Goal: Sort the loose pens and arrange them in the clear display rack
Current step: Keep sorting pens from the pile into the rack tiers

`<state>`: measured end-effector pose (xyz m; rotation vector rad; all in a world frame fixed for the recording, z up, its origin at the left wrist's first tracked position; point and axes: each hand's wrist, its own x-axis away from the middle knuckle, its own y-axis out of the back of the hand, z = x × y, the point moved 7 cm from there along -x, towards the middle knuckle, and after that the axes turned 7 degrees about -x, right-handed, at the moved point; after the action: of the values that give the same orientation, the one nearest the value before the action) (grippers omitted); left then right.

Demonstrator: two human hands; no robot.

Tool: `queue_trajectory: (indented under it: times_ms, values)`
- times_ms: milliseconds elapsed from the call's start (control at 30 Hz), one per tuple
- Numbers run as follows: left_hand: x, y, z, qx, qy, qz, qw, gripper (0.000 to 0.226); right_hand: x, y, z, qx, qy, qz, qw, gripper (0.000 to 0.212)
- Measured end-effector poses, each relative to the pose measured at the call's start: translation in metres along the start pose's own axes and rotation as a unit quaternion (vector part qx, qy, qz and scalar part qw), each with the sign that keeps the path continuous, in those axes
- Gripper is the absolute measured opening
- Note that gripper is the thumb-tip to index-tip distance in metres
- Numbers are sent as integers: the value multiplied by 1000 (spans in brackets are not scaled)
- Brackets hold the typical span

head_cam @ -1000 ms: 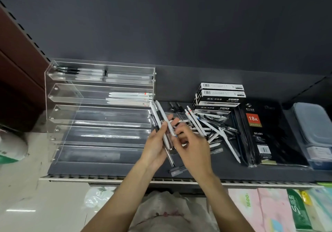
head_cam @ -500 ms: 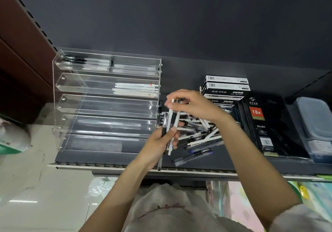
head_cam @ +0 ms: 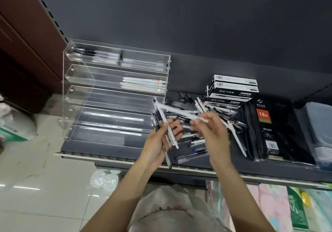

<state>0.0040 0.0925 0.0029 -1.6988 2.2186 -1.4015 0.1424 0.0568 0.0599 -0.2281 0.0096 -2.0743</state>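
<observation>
Mostly slim plastic pens (head_cam: pixel 162 123), clear rack (head_cam: pixel 115 95)

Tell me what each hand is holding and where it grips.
Left hand grips a bunch of pens around their middles. Right hand pinches one white pen near its right end.

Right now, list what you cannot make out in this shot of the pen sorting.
- Head view: the pile of loose pens is partly hidden behind both hands; no count possible.
- The white pen in the right hand is motion-blurred.
- Print on the pens in the left hand is too small to read.
- The grey container is cut off by the right edge.
- The top tier of the clear display rack is blurred by glare.
</observation>
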Motion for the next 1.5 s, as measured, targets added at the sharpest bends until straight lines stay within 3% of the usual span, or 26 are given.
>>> queue_trajectory:
  times_ms: [100,267,500,767,1100,1300,1433,1500]
  values:
    - [-1,-1,-2,16,-17,-26,999,25,19,-5,-29,-15,-3,-33,999,7]
    - [0,-2,15,18,-4,-56,998,27,30,-11,-45,91,33,-32,995,14]
    - [10,-11,35,72,-58,-69,993,30,34,-6,-52,92,10,46,995,9]
    - [27,-11,52,70,-137,-151,976,33,44,-10,-58,110,5,170,979,19]
    - [47,31,1,163,-194,-146,956,23,54,-46,-63,84,-27,231,969,6]
    - [47,70,-47,145,-193,-132,962,23,58,-105,-55,177,24,214,960,0]
    - [43,94,-84,103,-186,-75,974,21,48,-150,-41,282,139,165,935,19]
    - [42,107,-96,79,-171,-75,979,22,45,-176,-33,297,173,167,924,19]
